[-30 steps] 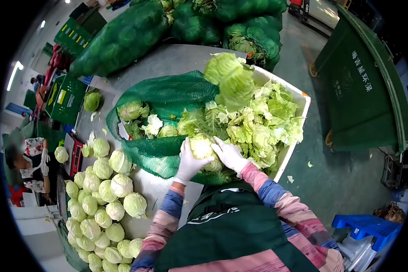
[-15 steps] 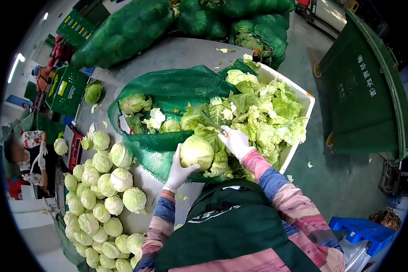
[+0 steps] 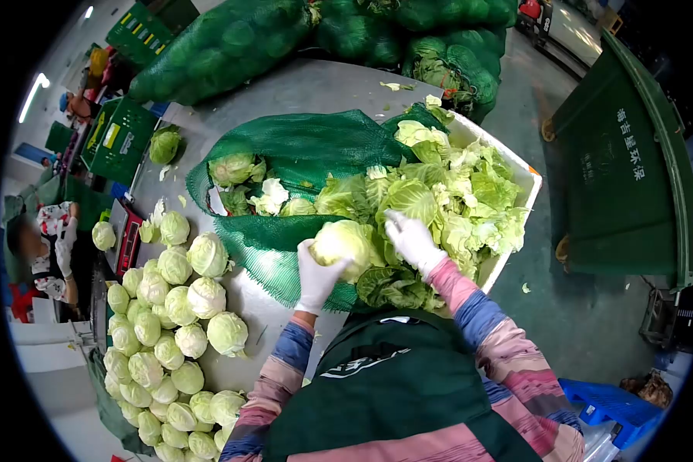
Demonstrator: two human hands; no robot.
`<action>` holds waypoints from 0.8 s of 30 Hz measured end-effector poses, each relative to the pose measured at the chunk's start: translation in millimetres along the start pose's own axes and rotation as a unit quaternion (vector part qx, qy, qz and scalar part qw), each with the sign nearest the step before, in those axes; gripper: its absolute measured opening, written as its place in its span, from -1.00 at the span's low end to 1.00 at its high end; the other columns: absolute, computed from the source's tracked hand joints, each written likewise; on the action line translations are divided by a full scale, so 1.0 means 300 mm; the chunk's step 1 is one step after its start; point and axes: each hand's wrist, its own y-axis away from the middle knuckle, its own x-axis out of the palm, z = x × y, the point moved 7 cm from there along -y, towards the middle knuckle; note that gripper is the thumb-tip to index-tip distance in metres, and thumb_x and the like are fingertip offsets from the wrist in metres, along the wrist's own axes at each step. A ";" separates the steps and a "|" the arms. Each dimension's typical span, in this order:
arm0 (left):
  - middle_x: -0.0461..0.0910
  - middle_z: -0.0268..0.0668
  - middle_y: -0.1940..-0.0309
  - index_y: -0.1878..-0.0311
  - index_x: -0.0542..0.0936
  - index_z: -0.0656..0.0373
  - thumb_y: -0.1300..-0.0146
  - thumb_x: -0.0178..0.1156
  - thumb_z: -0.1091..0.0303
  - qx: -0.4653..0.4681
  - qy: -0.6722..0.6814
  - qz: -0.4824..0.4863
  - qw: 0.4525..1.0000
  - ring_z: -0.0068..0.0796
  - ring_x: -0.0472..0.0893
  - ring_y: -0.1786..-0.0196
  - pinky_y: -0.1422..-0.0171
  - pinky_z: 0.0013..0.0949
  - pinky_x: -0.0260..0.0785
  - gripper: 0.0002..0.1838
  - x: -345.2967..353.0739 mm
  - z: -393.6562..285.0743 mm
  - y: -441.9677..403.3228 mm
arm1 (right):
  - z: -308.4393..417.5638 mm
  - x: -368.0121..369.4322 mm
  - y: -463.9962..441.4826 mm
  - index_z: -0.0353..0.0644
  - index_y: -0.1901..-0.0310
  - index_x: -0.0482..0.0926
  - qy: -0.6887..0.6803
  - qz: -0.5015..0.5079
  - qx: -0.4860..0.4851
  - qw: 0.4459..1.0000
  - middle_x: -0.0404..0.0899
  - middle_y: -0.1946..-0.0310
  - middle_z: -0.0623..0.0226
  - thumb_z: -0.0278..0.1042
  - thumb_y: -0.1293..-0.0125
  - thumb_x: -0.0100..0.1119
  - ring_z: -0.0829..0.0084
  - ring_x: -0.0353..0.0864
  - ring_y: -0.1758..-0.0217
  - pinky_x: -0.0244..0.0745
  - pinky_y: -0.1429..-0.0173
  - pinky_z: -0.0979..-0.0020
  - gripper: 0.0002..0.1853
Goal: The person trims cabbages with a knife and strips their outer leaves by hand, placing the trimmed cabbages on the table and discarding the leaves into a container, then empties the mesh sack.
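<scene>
My gloved left hand (image 3: 319, 273) is closed around the side of a pale, trimmed cabbage (image 3: 345, 245), above the edge of a green mesh sack (image 3: 258, 258). Just right of that cabbage is my gloved right hand (image 3: 413, 242), its fingers curled against a broad green cabbage leaf (image 3: 410, 202). Whatever lies inside those fingers is hidden. Loose outer leaves (image 3: 477, 185) heap up in a white box (image 3: 525, 206) beyond the right hand. Within the sack's opening sit more cabbages, one of them a leafy head (image 3: 232, 169).
Several trimmed cabbages (image 3: 168, 350) are piled on the grey table (image 3: 266, 350) at left, by a red scale (image 3: 128, 245). Full mesh sacks (image 3: 223, 50) lie along the back. A green bin (image 3: 624, 162) stands at right. Another person (image 3: 50, 250) is at far left.
My right hand has moved right and slightly down, away from the cabbage. A broad leaf now shows above its fingers. My left hand has shifted slightly right with the cabbage, which has turned.
</scene>
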 end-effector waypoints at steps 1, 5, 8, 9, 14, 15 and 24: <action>0.31 -0.01 -0.14 -0.17 0.25 0.30 0.12 0.56 0.23 0.108 -0.129 0.008 0.986 -0.11 0.34 -0.23 -0.27 -0.13 0.28 -0.15 0.024 -0.089 0.034 | 0.024 0.026 0.015 -0.10 -0.16 0.54 0.026 -0.017 -0.054 0.998 0.66 0.24 -0.03 -0.09 -0.41 -0.08 0.01 0.66 0.19 0.56 0.03 0.14 -0.58; 0.26 0.02 -0.21 -0.18 0.24 0.28 0.25 0.57 0.28 0.216 -0.198 -0.004 0.956 0.05 0.24 -0.30 -0.40 -0.06 0.12 -0.08 0.062 -0.168 0.101 | 0.114 0.056 0.077 -0.09 -0.31 0.39 0.125 0.027 -0.078 0.989 0.64 0.42 -0.03 0.00 -0.44 -0.07 -0.02 0.64 0.37 0.53 0.25 0.06 -0.48; 0.18 0.02 -0.31 -0.23 0.30 0.19 0.27 0.56 0.31 0.246 -0.223 0.011 0.943 0.07 0.20 -0.36 -0.46 -0.06 0.08 -0.09 0.058 -0.200 0.117 | 0.113 0.076 0.072 -0.05 -0.38 0.30 0.140 0.025 -0.079 0.987 0.59 0.53 -0.03 0.07 -0.43 -0.04 -0.04 0.60 0.46 0.49 0.32 0.05 -0.41; 0.15 0.03 -0.35 -0.27 0.32 0.16 0.25 0.55 0.32 0.263 -0.258 0.028 0.929 0.07 0.18 -0.38 -0.48 -0.06 0.06 -0.08 0.061 -0.223 0.126 | 0.113 0.075 0.066 -0.03 -0.38 0.31 0.133 0.005 -0.077 0.988 0.56 0.58 -0.04 0.07 -0.42 -0.01 -0.06 0.57 0.50 0.47 0.34 0.04 -0.41; 0.04 0.03 -0.42 -0.43 0.23 0.08 0.21 0.53 0.40 0.280 -0.336 0.062 0.897 0.07 0.12 -0.43 -0.51 -0.08 0.04 0.04 0.002 -0.219 0.126 | 0.021 0.153 0.012 -0.12 -0.30 0.42 -0.076 0.083 0.029 0.993 0.65 0.44 0.02 0.06 -0.42 0.01 0.08 0.63 0.51 0.52 0.37 0.20 -0.45; 0.03 0.03 -0.44 -0.48 0.17 0.06 0.20 0.52 0.43 0.226 -0.282 0.053 0.931 0.07 0.12 -0.44 -0.51 -0.09 0.05 0.09 -0.031 -0.183 0.107 | 0.024 0.166 0.012 -0.13 -0.27 0.45 -0.120 0.098 0.047 0.987 0.66 0.45 0.05 0.05 -0.42 0.02 0.14 0.62 0.56 0.52 0.42 0.24 -0.47; 0.26 -0.03 -0.13 -0.45 0.22 0.20 0.27 0.62 0.17 0.152 -0.223 0.084 0.959 -0.06 0.34 -0.24 -0.38 -0.19 0.24 0.15 -0.044 -0.129 0.008 | 0.078 0.209 0.042 -0.23 -0.29 0.38 -0.055 0.041 -0.033 0.997 0.56 0.60 0.18 0.03 -0.48 -0.12 0.28 0.53 0.64 0.43 0.52 0.29 -0.45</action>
